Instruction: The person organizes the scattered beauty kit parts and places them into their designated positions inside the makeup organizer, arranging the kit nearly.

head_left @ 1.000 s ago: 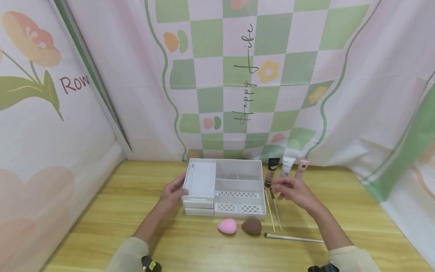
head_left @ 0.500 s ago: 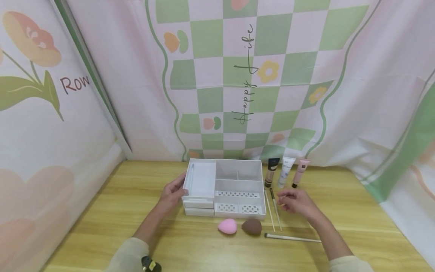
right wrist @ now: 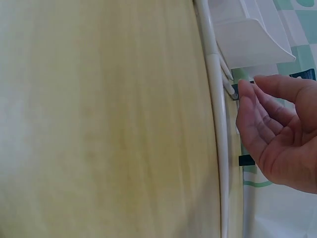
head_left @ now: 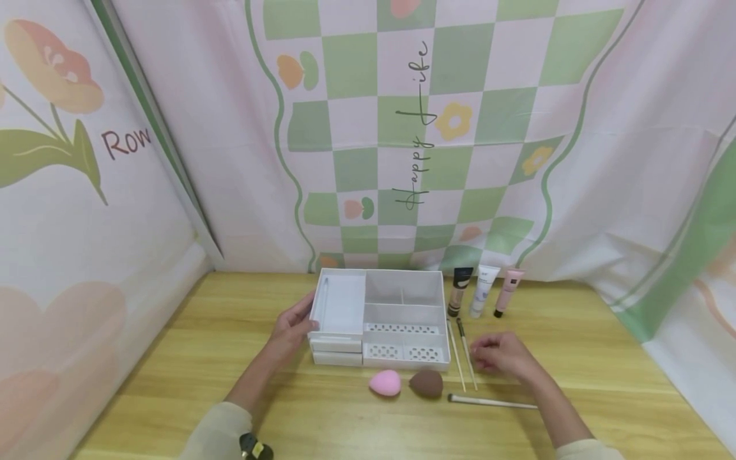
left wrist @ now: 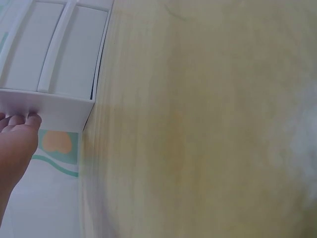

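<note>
The left hand (head_left: pixel 290 330) holds the left side of the white box (head_left: pixel 339 303), its thumb at the near-left top edge and its fingertips on the side wall. The right hand (head_left: pixel 501 355) is loosely curled and seems to hold nothing; seen from the right wrist, its thumb and fingers are only slightly parted. It is just right of a thin brush (head_left: pixel 467 355) with a dark far end, and whether it touches that brush I cannot tell.

Left of this brush lies a pale stick (head_left: pixel 457 358), close along the right side of the box. For a tidy pick-up here, a light pinch at mid-handle would suit best — a wide grab could roll the neighbour against the box. The left hand's hold should keep the box from sliding; pressing gently is enough, as a hard push might shift it right onto the stick.

Nearer, a white-handled brush (head_left: pixel 491 402) lies crosswise, partly hidden by the right forearm, so that arm is best kept raised. A brown sponge (head_left: pixel 427 383) and a pink sponge (head_left: pixel 385 383) sit in front of the box. Far right stand three tubes — black-and-tan (head_left: pixel 458 294), white (head_left: pixel 485 291) and pink (head_left: pixel 508 292) — on the wooden table (head_left: pixel 190 383)
</note>
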{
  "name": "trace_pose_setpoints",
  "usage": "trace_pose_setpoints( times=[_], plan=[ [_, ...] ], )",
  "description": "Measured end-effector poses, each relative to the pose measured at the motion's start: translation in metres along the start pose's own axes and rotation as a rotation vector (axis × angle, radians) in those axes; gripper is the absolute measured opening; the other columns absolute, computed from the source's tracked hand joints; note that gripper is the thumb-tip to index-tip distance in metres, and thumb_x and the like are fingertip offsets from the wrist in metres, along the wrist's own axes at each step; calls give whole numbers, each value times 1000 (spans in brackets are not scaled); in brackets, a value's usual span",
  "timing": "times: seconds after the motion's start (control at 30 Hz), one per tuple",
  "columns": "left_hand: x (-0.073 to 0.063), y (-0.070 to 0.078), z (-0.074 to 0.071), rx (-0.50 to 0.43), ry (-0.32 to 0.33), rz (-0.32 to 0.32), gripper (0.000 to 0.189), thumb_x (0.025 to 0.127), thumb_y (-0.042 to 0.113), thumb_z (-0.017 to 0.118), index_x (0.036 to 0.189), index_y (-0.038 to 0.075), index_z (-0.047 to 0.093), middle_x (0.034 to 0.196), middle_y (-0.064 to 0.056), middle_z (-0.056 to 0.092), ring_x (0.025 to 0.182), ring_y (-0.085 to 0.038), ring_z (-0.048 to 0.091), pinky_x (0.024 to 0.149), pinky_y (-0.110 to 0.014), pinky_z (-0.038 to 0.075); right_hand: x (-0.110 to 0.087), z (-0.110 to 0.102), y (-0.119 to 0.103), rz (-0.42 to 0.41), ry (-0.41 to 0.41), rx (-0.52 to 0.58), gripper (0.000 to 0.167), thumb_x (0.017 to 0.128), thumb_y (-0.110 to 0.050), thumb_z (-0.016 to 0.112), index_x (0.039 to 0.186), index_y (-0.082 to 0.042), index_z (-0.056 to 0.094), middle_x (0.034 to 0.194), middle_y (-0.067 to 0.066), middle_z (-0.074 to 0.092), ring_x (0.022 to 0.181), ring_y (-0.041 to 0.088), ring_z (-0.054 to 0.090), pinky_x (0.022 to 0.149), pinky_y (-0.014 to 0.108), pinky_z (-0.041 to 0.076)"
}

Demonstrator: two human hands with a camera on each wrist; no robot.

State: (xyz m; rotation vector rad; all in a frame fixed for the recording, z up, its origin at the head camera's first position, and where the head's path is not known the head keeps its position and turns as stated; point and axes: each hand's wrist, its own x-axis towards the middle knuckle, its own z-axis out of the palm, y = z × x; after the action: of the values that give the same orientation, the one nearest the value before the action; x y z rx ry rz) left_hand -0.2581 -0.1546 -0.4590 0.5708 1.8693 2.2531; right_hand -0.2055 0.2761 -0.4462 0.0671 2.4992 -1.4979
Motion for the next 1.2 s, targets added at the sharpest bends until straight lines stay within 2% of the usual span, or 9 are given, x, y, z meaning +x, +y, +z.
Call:
trace_pose_setpoints(
  times=[0.27,0.4,0.9,1.2],
  plan=[
    [1,0,0,-2,-11,0,76,91,-6,49,159,-7,16,171,-22,10,159,-40,11,117,-19,37,-1,5,2,78,28,-23,24,90,-2,64,108,14,67,83,11,72,73,14,67,65,23,64],
    [2,-1,-1,-2,-27,5,76,91,-7,49,159,-7,14,171,-23,8,159,-41,10,116,-18,38,-2,7,3,94,40,-42,21,89,-4,67,103,12,69,80,8,72,70,13,66,61,22,62],
    [1,0,0,12,5,-12,76,91,-6,49,159,-6,16,171,-21,10,159,-39,10,117,-18,36,3,17,5,137,106,-176,16,84,-16,77,84,-1,72,66,4,68,57,10,58,49,17,51],
    [0,0,-1,25,1,-1,77,89,-6,49,157,-9,15,169,-25,9,158,-43,9,117,-17,35,3,21,1,154,128,-214,10,83,-9,75,84,0,74,67,5,69,56,10,60,50,18,53]
  ],
)
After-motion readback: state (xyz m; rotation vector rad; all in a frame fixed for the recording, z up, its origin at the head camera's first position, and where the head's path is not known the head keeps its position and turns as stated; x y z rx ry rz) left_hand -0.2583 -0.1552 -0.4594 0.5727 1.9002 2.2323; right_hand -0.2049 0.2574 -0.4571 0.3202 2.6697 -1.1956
